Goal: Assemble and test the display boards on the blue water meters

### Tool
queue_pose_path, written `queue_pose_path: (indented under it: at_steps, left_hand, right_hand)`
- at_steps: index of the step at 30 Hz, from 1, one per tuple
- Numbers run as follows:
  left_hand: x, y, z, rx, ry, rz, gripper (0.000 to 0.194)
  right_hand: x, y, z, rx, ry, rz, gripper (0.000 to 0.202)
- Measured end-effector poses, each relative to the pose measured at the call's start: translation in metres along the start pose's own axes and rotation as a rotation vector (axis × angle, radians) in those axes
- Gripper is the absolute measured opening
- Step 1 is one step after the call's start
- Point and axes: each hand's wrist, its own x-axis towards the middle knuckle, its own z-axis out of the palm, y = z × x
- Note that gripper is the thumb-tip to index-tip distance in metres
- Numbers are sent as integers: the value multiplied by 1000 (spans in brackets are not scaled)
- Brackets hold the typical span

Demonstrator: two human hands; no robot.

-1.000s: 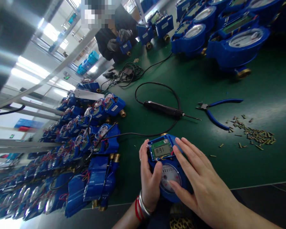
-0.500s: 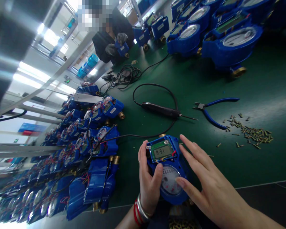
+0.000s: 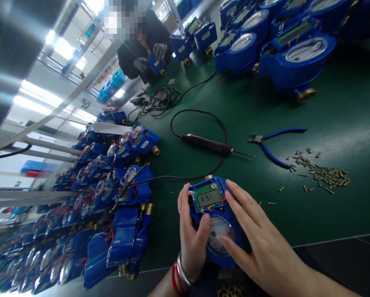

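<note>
gripping blue meter (image 3: 218, 220), left hand (image 3: 193, 243) curled, right hand (image 3: 262, 233) spread against it

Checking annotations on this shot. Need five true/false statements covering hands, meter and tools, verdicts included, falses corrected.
1. The left hand and the right hand are both at the same water meter. True.
2. That water meter is turned face away from the camera. False: its LCD and dial face the camera.
3. The diagonal cutters and the corded screwdriver lie on the green tabletop. True.
4. The diagonal cutters have their handles closed together. False: the handles are spread apart.
5. Loose screws are scattered beside the diagonal cutters. True.
</note>
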Motion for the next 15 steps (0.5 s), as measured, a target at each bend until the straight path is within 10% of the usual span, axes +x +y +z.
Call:
queue_pose_path:
  at_steps: [7,15]
  left_hand:
    - [4,2,3,-12,14,25,63]
    - [8,-28,12,-220,132,92,55]
  right_hand:
    - [-1,4,7,482,-207,615,90]
    - [12,9,16,1239,28,826,79]
